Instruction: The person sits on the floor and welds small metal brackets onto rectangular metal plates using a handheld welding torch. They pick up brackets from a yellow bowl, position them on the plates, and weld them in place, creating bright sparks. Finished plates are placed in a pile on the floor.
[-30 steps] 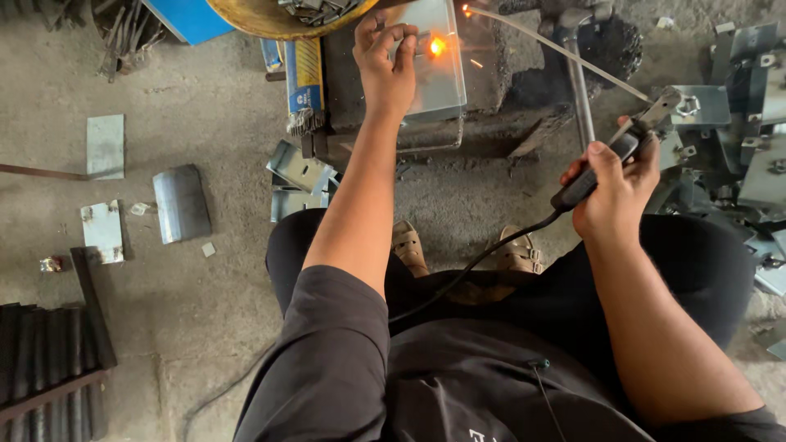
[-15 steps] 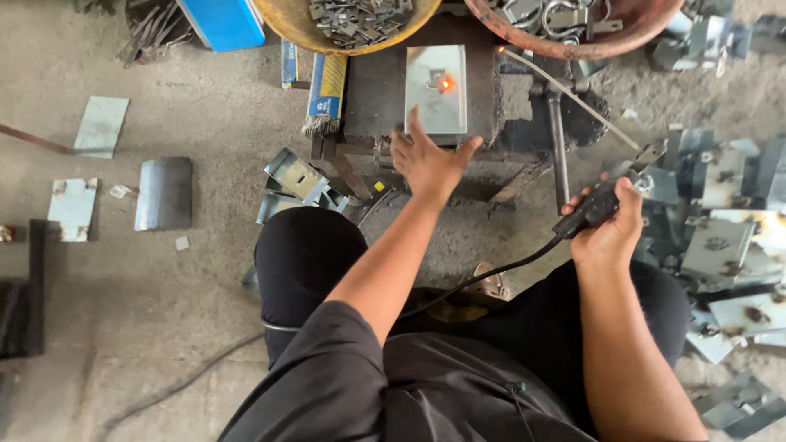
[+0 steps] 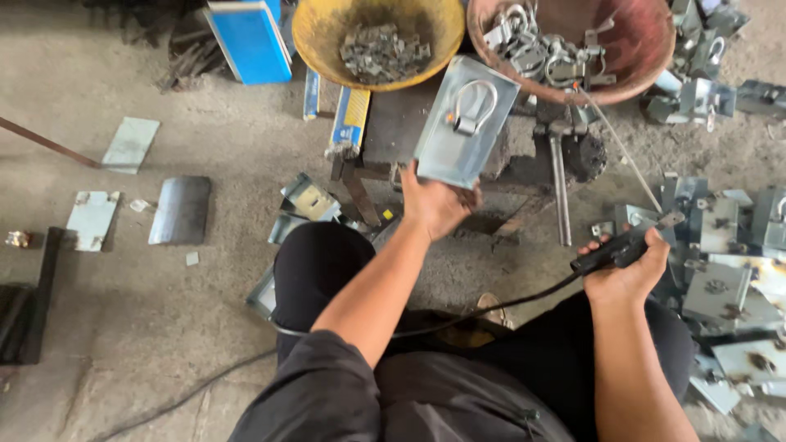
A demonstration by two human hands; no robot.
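My left hand (image 3: 434, 205) grips the near edge of a grey metal plate (image 3: 465, 123) that carries a welded U-shaped loop, and holds it tilted above a small dark work stand (image 3: 393, 131). My right hand (image 3: 626, 270) is closed around the black handle of a welding electrode holder (image 3: 610, 252). Its thin rod (image 3: 622, 151) points up towards the reddish bowl. A black cable runs from the handle across my lap.
A yellow bowl (image 3: 319, 41) of small metal pieces and a reddish bowl (image 3: 647, 65) of U-shaped loops stand behind the stand. Several finished plates (image 3: 725, 270) are heaped at the right. Loose plates (image 3: 180, 209) lie on the concrete floor at the left, near a blue box (image 3: 250, 41).
The weld glow has gone out. My left hand drew back from the plate, then took its near edge and lifted it off the stand. The camera tilted towards the bowls.
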